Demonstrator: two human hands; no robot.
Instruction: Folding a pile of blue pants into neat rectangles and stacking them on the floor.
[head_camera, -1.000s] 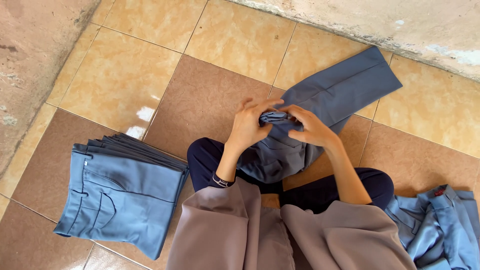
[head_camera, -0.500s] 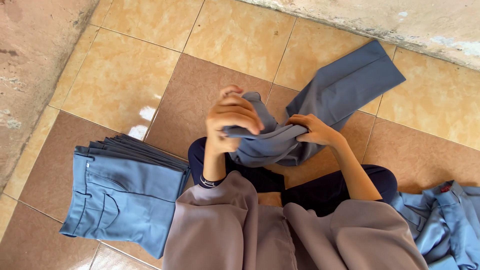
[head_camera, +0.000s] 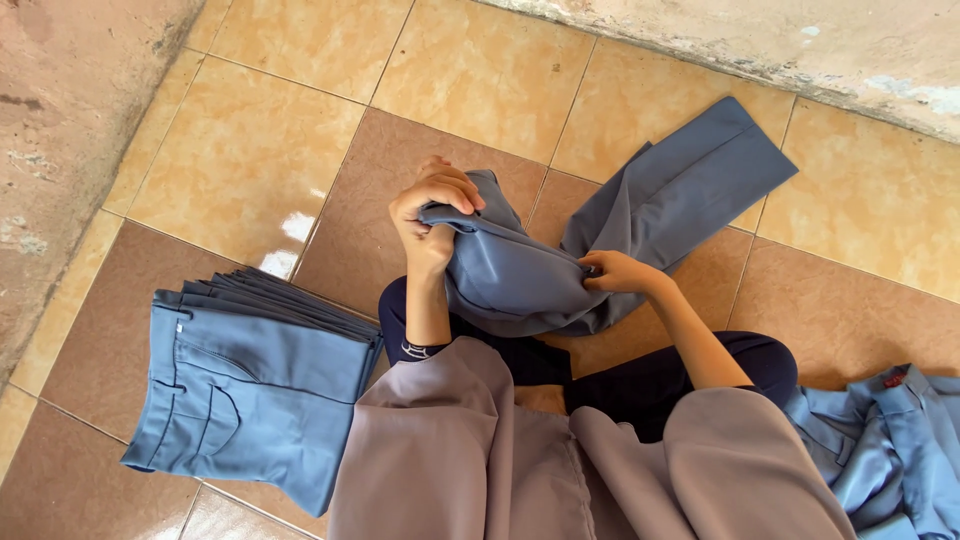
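Your left hand (head_camera: 432, 215) is closed around the bunched waist end of the grey-blue trousers (head_camera: 620, 235), lifting it above your lap, while your right hand (head_camera: 618, 272) pinches the cloth lower down. The trousers are creased and crumpled between your hands, and their legs trail out flat across the tiled floor (head_camera: 300, 120) toward the wall. To your left lies a neat stack of folded trousers (head_camera: 255, 385), well apart from both hands.

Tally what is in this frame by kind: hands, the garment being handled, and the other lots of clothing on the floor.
Hands: 2, left hand and right hand, both gripping the trousers
Grey-blue trousers in hand: 1
Stack of folded blue trousers: 1; pieces in it cannot be counted
Heap of unfolded blue clothes: 1
Total: 5
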